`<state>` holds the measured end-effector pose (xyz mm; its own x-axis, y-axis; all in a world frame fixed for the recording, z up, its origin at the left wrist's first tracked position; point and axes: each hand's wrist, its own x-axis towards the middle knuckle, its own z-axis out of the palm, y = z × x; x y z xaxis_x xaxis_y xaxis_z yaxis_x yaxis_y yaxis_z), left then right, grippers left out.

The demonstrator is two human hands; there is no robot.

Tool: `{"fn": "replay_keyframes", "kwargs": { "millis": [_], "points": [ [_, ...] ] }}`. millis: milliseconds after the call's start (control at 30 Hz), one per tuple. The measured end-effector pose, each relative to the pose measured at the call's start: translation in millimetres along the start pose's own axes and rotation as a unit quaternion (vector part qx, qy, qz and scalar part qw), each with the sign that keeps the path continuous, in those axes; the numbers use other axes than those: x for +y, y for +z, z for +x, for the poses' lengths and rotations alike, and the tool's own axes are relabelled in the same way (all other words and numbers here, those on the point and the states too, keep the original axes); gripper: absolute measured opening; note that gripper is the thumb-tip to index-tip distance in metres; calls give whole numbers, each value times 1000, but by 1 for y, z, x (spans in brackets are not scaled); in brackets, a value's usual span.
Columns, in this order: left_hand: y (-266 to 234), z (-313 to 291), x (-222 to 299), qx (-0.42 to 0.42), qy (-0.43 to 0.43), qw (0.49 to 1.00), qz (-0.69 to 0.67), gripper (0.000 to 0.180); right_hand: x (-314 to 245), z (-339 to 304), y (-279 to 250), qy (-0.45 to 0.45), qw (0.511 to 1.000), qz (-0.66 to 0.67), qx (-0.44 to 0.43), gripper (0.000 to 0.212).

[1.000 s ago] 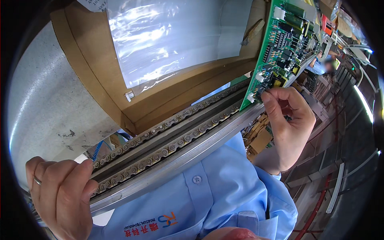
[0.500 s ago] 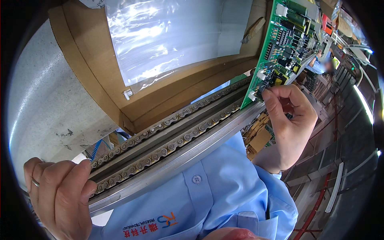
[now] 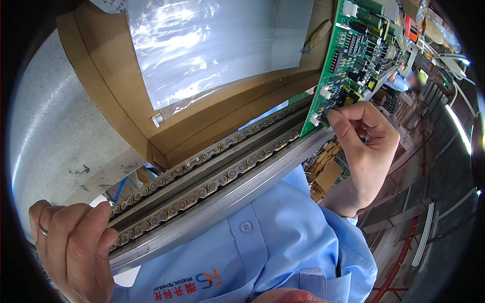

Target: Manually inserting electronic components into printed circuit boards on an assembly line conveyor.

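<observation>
A green circuit board, crowded with black chips, white connectors and other parts, stands slanted over the chain conveyor rail at the upper right. My right hand is at the board's lower end, thumb and forefinger pinched together beside a white connector. What lies between those fingertips is too small and dark to make out. At the lower left, my left hand is curled against the rail's near end, with a ring on one finger. Its fingertips are closed toward the thumb, and anything inside them is hidden.
Beyond the rail is an open cardboard box with a clear plastic bag and a small white connector in it. A grey metal surface lies left. Cardboard pieces sit below the board; another person is far right.
The box, rail and board have shifted slightly left in the view. My right hand stays pinched at the board's lower end, and my left hand keeps its curled pose by the rail.
</observation>
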<state>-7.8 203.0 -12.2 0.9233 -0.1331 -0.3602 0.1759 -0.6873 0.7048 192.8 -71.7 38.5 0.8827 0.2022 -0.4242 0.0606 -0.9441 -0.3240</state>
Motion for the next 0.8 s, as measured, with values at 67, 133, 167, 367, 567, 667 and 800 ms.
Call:
{"fn": "replay_keyframes", "kwargs": {
  "millis": [67,133,167,367,567,667,800],
  "points": [
    [0,0,0,0,0,1000,-2,25,1,-1,0,-1,1000,-3,2,8],
    [1,-1,-2,3,3,1000,-2,24,3,-1,0,-1,1000,13,4,9],
    [1,-1,-3,6,6,1000,-3,24,3,-1,0,-1,1000,14,5,9],
    [5,2,-8,22,4,1000,16,23,6,-5,4,-19,999,-16,28,8],
    [3,3,-7,46,1,998,47,22,25,-13,-3,-176,981,-30,78,15],
    [4,3,-10,57,-1,996,69,21,32,-15,-3,-188,981,-49,25,23],
    [7,3,-8,72,-11,996,57,21,30,-12,1,-165,983,-42,74,21]
  ]
}}
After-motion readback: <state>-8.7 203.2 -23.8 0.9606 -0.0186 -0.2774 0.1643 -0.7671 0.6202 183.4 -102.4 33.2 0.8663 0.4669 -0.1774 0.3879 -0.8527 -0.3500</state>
